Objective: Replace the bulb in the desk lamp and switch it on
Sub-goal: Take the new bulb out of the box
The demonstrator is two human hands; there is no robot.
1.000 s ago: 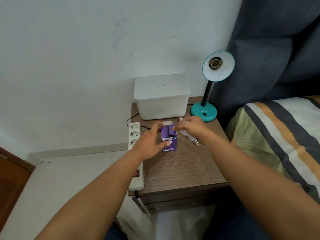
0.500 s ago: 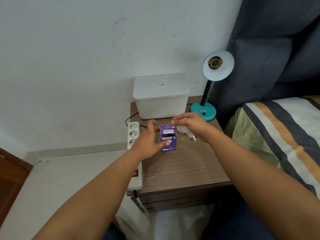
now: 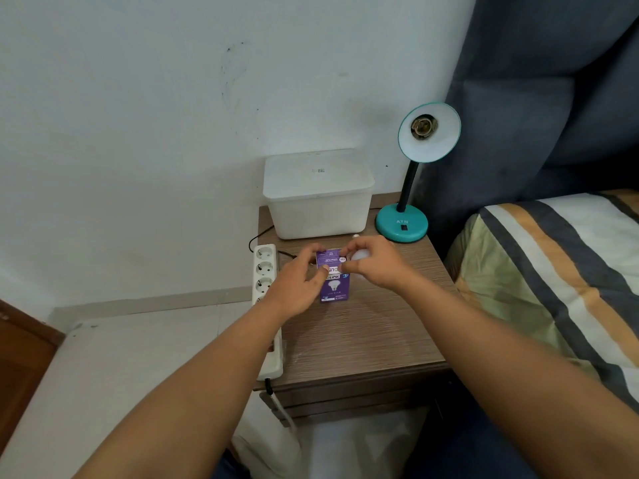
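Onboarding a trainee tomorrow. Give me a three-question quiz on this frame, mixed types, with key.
1. True or false: the lamp socket is empty.
2. Which hand holds the white bulb? A) left hand B) right hand
3. Fill in: both hands are at the top of the purple ____.

Key: 1 true; 2 B; 3 box.

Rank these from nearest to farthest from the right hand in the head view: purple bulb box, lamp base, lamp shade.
1. Purple bulb box: touching the right hand, on its left.
2. Lamp base: just behind the hand, on the table's back right.
3. Lamp shade: high above the base, socket empty.
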